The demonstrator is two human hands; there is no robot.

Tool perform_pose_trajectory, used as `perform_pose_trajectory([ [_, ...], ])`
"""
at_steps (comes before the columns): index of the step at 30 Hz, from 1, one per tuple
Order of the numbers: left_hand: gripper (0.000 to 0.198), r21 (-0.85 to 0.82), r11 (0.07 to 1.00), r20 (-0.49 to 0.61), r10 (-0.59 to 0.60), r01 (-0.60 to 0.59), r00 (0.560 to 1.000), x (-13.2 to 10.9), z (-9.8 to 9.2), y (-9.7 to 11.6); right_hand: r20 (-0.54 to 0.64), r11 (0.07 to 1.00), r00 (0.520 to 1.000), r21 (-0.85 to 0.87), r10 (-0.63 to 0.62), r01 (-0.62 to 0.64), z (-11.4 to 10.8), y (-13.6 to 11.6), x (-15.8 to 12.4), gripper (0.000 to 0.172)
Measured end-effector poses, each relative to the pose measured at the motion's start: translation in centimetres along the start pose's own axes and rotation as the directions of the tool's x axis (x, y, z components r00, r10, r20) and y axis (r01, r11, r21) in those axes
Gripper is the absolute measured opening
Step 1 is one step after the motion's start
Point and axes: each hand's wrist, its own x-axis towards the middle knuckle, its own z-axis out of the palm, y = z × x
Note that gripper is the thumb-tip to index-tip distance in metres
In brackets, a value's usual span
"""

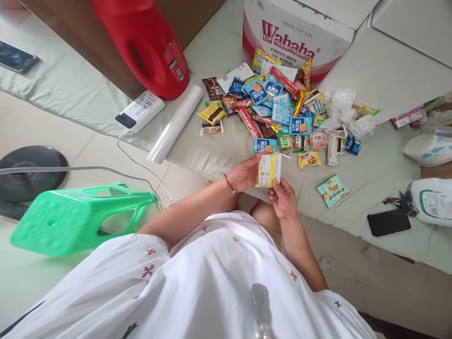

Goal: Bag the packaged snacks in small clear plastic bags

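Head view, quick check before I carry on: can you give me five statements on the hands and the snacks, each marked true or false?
1. The left hand and right hand both hold the yellow-and-white packet. True.
2. The red bracelet is on the right wrist. False: the red bracelet is on the left wrist.
3. The snack pile lies in front of the Wahaha box. True.
4. The mint-green packet lies on top of the snack pile. False: the mint-green packet lies apart from it.
5. The whitish roll lies left of the snack pile. True.
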Motion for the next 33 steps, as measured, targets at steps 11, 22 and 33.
perform_pose_trajectory([
  [11,0.054,-0.013,1.0,0.034,-0.016,0.016,0.999,-0.8,-0.8,-2.5,-0.005,0.76,0.885,-0.516,-0.465,0.396,-0.8,-0.2,-0.5,0.045],
  [22,0.048,0.574,0.794,-0.137,0.336,-0.202,0.932,-0.4,-1.5,-5.0,-0.176,0.745,0.828,-0.562,-0.533,0.36,-1.6,2.6,0.1,0.042],
  [33,0.073,0.824,0.091,0.441,0.518,-0.56,0.733,-1.2,-3.4,-2.7,0.331,0.002,0.362,-0.737,-0.871,0.676,-3.8,-1.9,-3.2,0.028],
])
